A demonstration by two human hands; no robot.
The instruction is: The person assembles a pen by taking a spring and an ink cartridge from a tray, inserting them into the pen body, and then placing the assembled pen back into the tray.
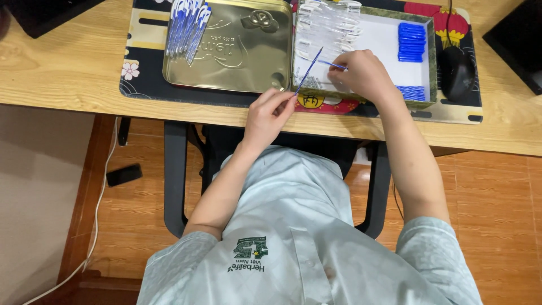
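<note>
At the near edge of the bench [68, 73], your left hand [270, 116] has its grip closed on the lower end of a thin blue refill [309, 70], pinched between thumb and fingertips, the rod slanting up and to the right over the corner of the shallow box [432, 62]. Just to the right, your right hand [364, 72] rests inside that box with its grip closed on a second blue refill [333, 65], whose tip points left toward the first. You would do well to keep the left pinch low and steady so the long rod does not whip, and bring the two pieces together above the box, so anything dropped lands inside. Farther in, clear pen barrels [327, 25] lie in rows at the box's left, and blue caps [411, 41] are stacked at its right. To the left sits an open gold tin [237, 62], with a sheaf of finished blue pens [186, 25] across its far left corner. A dark mouse [456, 70] lies right of the box
</note>
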